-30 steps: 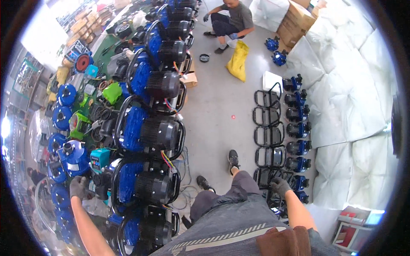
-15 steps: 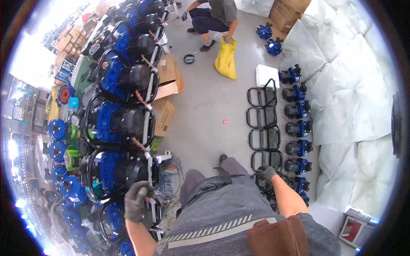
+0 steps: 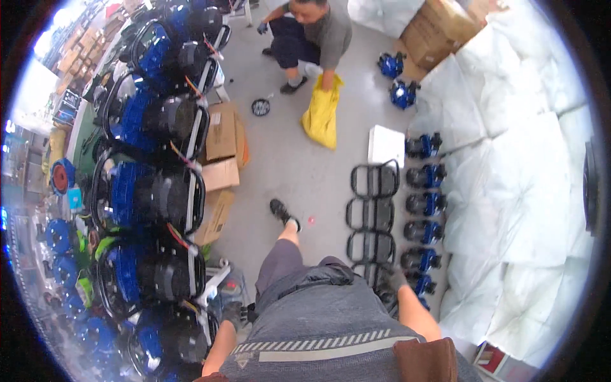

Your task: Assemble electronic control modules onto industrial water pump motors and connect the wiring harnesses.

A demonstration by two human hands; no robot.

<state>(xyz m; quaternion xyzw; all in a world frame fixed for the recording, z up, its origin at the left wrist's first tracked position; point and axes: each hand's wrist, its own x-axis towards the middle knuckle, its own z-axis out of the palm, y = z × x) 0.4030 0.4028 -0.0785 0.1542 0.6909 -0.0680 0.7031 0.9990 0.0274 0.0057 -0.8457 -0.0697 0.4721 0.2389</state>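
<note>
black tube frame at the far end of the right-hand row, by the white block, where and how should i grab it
Probably by its rounded left tube end, coming from the left: the slim tube bends into an open loop that looks graspable there, facing grey floor, while blue-and-black motor units line the right side.

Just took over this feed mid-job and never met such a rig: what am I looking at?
No robot. You look down through a fisheye camera on the head of a person, so straight edges bend. Their gloved left hand is low beside a row of caged blue motors; the right hand is at the near end of black tube frames on the grey floor. Whether either grip holds anything is unclear. Bare blue motors sit beside those frames. Ahead, someone crouches, touching a yellow sack.
</note>
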